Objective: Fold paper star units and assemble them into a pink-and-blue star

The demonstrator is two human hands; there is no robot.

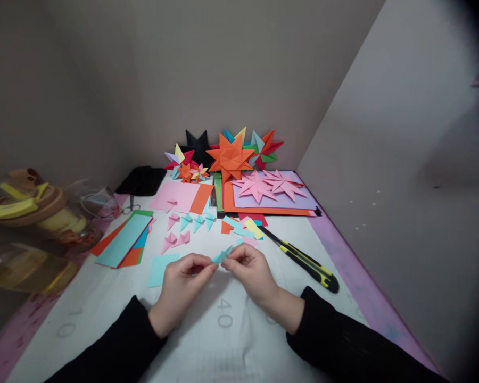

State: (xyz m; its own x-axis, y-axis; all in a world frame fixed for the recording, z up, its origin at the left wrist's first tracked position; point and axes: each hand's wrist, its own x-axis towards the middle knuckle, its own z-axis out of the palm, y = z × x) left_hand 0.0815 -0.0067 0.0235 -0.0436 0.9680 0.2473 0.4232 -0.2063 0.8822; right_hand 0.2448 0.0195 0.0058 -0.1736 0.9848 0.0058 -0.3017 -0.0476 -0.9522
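Observation:
Between my two hands is a small light blue folded paper piece (222,255), raised a little above the table. My left hand (188,275) pinches its left end between thumb and fingers. At the other end, my right hand (252,268) grips it the same way. A square light blue paper sheet (162,269) lies flat beside my left hand. Beyond the hands, several folded pieces sit in rows, among them a light blue folded piece (198,223) and a pink folded piece (168,242).
A utility knife (303,260) lies to the right. Paper strips (123,242) are stacked on the left, near jars (43,213). Small paper scraps (243,227) lie behind my hands. Farther back are an orange paper star (230,157), pink paper stars (257,186) and a grey wall (231,69).

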